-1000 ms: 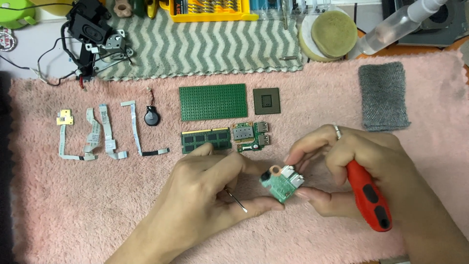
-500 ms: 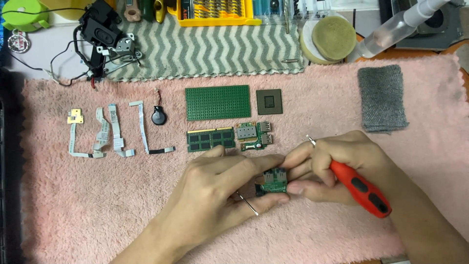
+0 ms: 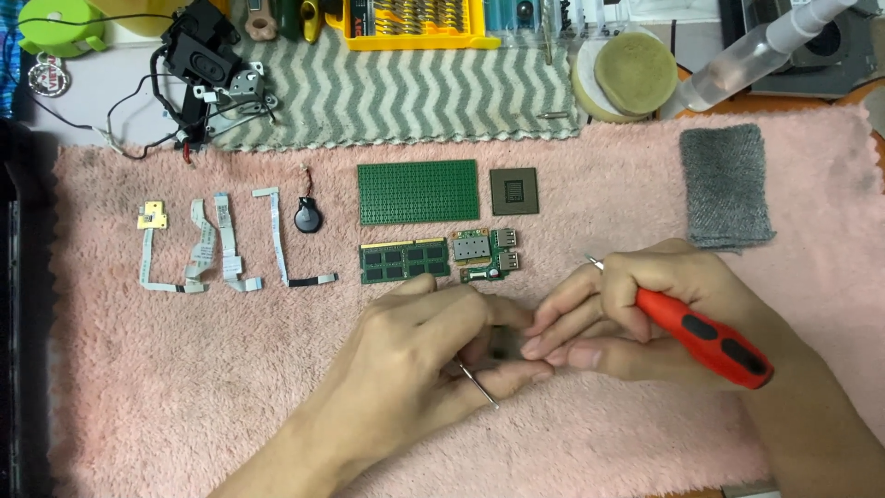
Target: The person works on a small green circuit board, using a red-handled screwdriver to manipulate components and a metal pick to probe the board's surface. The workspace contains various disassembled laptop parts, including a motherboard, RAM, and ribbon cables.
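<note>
small circuit board [image 3: 502,343], almost hidden, sits pinched between the fingertips of both hands low over the pink towel [image 3: 184,369], just near of the laid-out parts. left hand [image 3: 433,355] is closed on the board with a thin metal tool [image 3: 475,383] under its fingers, and right hand [image 3: 636,318] is clamped on a red screwdriver [image 3: 705,338] while its fingertips steady the board. memory stick [image 3: 404,262], green perforated board [image 3: 418,192], chip [image 3: 514,192], ribbon cables [image 3: 217,244] and coin cell [image 3: 307,217] already lie sorted in rows, so i judge the strip-down well along, this board yet to join them.

A yellow rectangular bit-set case [image 3: 415,23] stands at the top edge.
</note>
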